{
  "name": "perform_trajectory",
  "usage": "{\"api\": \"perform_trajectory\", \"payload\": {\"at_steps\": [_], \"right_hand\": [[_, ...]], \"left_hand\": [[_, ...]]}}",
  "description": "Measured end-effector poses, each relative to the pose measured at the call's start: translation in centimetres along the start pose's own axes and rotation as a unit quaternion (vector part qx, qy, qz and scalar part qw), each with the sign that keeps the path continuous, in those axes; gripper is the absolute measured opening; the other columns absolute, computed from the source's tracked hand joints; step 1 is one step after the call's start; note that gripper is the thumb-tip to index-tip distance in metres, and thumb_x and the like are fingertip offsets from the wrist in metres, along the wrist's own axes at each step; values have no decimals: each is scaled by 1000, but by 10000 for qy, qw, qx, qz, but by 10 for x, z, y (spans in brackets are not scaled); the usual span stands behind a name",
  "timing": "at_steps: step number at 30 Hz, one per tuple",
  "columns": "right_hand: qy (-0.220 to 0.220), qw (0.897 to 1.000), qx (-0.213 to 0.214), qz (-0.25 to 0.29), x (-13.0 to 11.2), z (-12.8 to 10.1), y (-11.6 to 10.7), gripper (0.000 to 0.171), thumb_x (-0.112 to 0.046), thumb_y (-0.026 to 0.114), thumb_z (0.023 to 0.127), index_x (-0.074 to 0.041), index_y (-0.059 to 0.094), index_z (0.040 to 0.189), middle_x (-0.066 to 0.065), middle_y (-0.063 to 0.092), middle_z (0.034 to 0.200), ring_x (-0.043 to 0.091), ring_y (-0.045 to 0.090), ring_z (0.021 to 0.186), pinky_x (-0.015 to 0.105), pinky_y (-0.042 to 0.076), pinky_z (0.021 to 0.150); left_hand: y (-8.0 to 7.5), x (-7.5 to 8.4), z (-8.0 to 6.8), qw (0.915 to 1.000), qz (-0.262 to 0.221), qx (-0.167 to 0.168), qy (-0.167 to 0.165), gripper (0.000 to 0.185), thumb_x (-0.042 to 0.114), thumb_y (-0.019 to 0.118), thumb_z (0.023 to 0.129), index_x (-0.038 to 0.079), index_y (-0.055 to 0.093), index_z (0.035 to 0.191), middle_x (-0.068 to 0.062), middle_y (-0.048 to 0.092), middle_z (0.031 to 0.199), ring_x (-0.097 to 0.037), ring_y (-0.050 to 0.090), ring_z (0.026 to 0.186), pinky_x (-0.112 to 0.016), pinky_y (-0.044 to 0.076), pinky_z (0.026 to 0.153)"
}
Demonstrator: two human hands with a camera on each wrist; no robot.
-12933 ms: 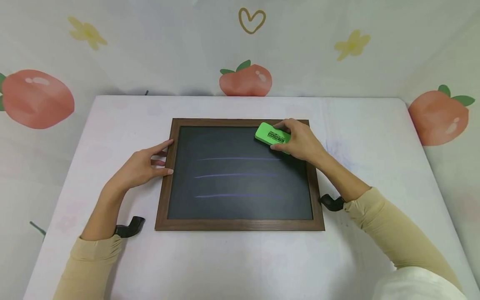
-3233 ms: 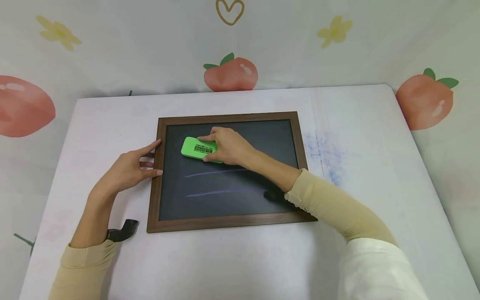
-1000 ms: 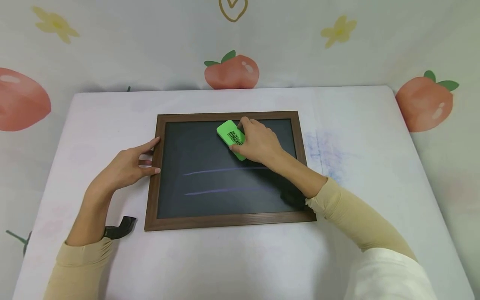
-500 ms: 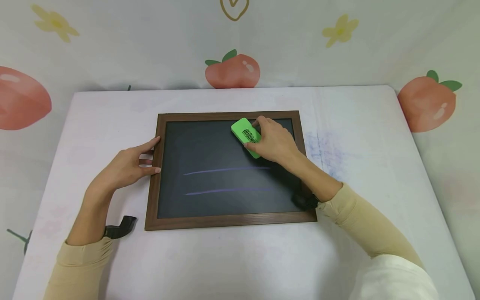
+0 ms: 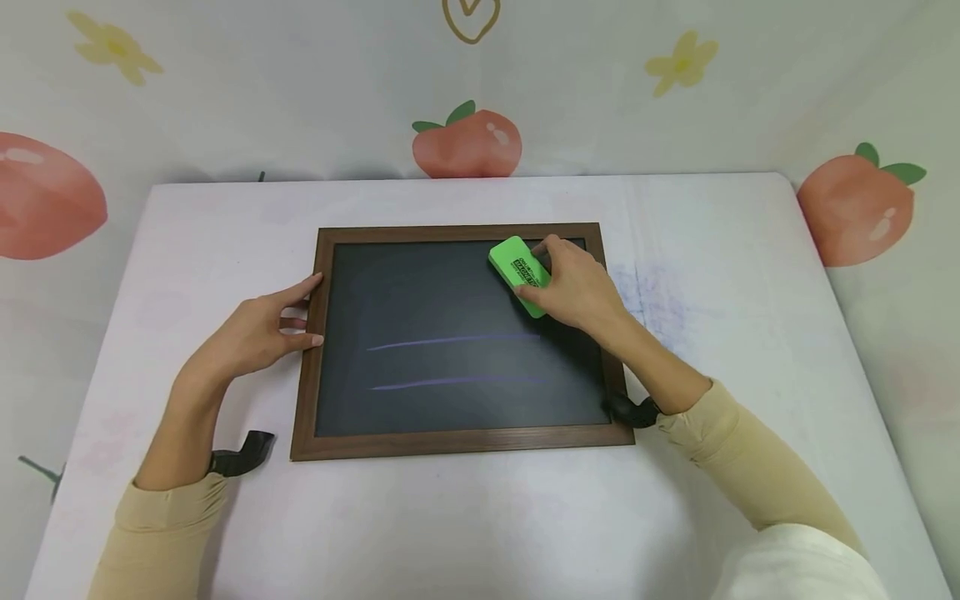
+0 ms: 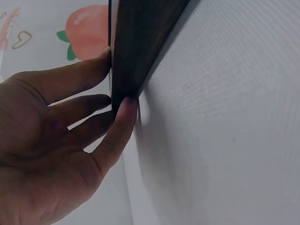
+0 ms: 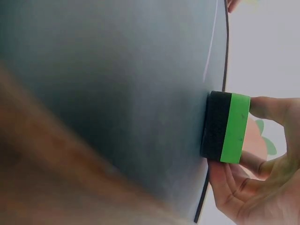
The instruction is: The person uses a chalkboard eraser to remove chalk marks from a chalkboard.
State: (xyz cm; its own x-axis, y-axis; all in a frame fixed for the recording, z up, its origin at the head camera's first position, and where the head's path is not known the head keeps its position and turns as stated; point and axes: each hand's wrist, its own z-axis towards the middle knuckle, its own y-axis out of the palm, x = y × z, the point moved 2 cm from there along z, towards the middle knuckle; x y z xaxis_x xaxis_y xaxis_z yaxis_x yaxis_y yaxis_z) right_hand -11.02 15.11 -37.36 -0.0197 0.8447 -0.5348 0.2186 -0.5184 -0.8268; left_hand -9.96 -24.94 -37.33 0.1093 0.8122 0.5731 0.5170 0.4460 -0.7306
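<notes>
A wood-framed blackboard (image 5: 459,342) lies flat on the white table (image 5: 480,517), with two faint purple chalk lines (image 5: 450,340) across its middle. My right hand (image 5: 573,287) grips a green eraser (image 5: 519,264) near the board's upper right corner; its black felt side (image 7: 214,125) presses on the dark surface (image 7: 117,93). My left hand (image 5: 251,333) rests against the frame's left edge (image 6: 133,51), fingers straight (image 6: 112,133) and touching the wood.
Blue smudges (image 5: 652,304) mark the tablecloth to the right of the board. A backdrop printed with peaches (image 5: 467,150) and flowers rises behind the table. Black wrist mounts (image 5: 240,458) sit at both forearms.
My right hand has slid the eraser rightward along the top of the board, from the middle toward the upper right corner. The left hand has stayed in place.
</notes>
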Motion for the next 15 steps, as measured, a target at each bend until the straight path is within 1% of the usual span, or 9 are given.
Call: {"api": "perform_trajectory", "payload": {"at_steps": [6, 13, 15], "right_hand": [[102, 9996, 3, 264, 10, -6, -5, 61, -34, 79, 83, -4, 54, 130, 12, 65, 102, 26, 62, 88, 42, 50, 73], [108, 9997, 25, 197, 16, -11, -9, 60, -34, 76, 84, -3, 54, 130, 12, 65, 102, 26, 62, 87, 42, 50, 73], [99, 9996, 17, 254, 18, -12, -10, 59, -33, 76, 85, -3, 54, 131, 11, 66, 103, 26, 63, 87, 42, 50, 73]], "left_hand": [[0, -1, 0, 10000, -70, 6, -33, 90, 15, 77, 88, 13, 21, 159, -31, 55, 132, -41, 59, 116, -55, 47, 92], [-1, 0, 0, 10000, -46, 18, -61, 90, 15, 76, 88, 14, 21, 160, -31, 54, 133, -43, 58, 118, -56, 46, 93], [-1, 0, -1, 9999, -72, 33, -87, 90, 14, 76, 88, 14, 21, 160, -32, 53, 134, -44, 57, 118, -57, 47, 92]]}}
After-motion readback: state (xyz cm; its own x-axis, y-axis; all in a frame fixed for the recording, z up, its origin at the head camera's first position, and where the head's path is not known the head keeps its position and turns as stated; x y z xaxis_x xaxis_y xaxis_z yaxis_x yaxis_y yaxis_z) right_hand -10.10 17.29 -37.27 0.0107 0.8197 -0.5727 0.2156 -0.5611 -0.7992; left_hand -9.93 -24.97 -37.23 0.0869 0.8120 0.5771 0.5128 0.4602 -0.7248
